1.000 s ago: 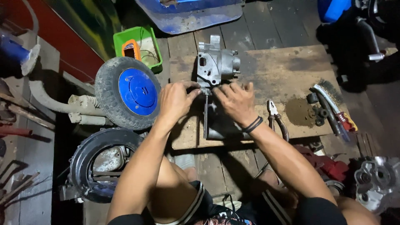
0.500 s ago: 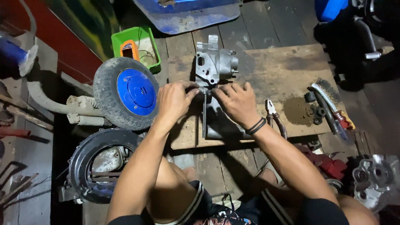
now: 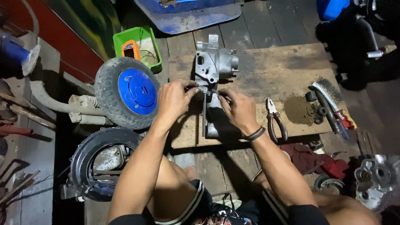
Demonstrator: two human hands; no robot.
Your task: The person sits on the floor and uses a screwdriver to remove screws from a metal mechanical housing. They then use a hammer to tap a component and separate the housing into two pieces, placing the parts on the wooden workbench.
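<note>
Grey cast-metal engine casing [image 3: 214,62] lying on the far part of a stained wooden board [image 3: 283,71], which rests on a dark plank floor [image 3: 271,25]. Just below the casing, a small metal fitting [image 3: 204,89] at the head of a thin steel rod [image 3: 203,114] is pinched between the fingertips of both hands; the rod runs down the board toward the person. Left hand [image 3: 173,102]: fingers closed narrowly on the fitting from the left. Right hand [image 3: 239,110]: fingers curled in from the right, tips meeting the same fitting; a dark band [image 3: 254,134] circles the wrist.

On the board to the right, well apart from the hands: grey-handled pliers [image 3: 276,121], then a patch of brown grit [image 3: 298,109], small dark rings [image 3: 318,112] and a wire brush [image 3: 327,93]. Left of the board: a small rubber wheel with a blue hub [image 3: 127,91], a green plastic tray [image 3: 137,46] behind it, and a black tyre [image 3: 102,162] nearer the person.
</note>
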